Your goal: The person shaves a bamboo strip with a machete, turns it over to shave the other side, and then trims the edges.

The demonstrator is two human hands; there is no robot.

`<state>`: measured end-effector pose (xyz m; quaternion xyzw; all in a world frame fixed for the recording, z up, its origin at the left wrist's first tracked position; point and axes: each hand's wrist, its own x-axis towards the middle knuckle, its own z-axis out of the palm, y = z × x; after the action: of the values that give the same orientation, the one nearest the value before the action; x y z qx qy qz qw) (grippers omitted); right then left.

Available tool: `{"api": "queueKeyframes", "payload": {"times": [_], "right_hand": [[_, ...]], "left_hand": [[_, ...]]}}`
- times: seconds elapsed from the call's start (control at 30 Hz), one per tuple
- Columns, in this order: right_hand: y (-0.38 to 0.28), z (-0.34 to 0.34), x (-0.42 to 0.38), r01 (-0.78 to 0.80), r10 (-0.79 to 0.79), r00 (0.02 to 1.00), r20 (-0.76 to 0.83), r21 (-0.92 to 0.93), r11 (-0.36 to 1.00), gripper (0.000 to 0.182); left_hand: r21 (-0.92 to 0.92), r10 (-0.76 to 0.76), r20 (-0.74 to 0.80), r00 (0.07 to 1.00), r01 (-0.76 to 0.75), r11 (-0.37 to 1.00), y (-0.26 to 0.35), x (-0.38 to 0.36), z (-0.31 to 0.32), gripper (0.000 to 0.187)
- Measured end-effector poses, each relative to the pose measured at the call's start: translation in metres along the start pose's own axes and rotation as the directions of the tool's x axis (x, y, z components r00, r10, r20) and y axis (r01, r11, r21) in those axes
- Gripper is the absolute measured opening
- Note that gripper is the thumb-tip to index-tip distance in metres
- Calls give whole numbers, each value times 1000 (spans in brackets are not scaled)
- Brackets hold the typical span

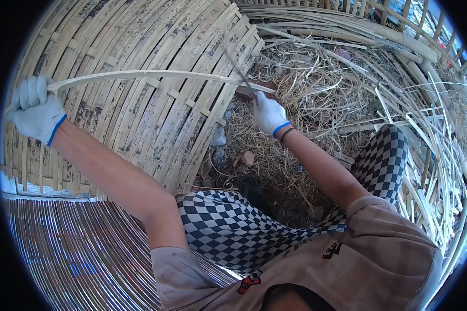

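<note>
A long pale bamboo strip (140, 74) bows across the upper left of the view. My left hand (35, 106), in a white glove with a blue cuff, is wrapped round its left end, arm stretched out. My right hand (270, 113), gloved the same way, is closed round a knife (234, 66) whose thin dark blade points up and left. The blade crosses the strip near its right end. Beneath that end shows a reddish-brown block (249, 92), largely covered by the strip and the hand.
A woven bamboo panel (135, 127) fills the upper left. Thin curled shavings (316, 85) cover the ground before me. Long bamboo strips (425, 199) are heaped along the right, with thicker poles (394, 44) at the back. Thin slats (83, 249) lie lower left. My checkered legs (233, 215) flank the work spot.
</note>
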<state>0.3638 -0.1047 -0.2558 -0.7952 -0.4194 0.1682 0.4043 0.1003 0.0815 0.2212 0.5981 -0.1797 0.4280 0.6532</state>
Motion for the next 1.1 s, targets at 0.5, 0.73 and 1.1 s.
{"api": "queueKeyframes", "payload": {"times": [0.5,0.73,1.1], "right_hand": [[75,2,40,-36,55,993,109,-176,984,26],[145,71,31,-322,326,942,74,-67,945,31],[122,46,20,-231,243,964,106,-118,966,28]], "left_hand": [[81,-37,-14,999,38,996,26,4,-30,69],[195,19,-130,991,7,981,52,-2,-61,70],[188,58,-107,993,-37,981,43,-8,-62,71]]}}
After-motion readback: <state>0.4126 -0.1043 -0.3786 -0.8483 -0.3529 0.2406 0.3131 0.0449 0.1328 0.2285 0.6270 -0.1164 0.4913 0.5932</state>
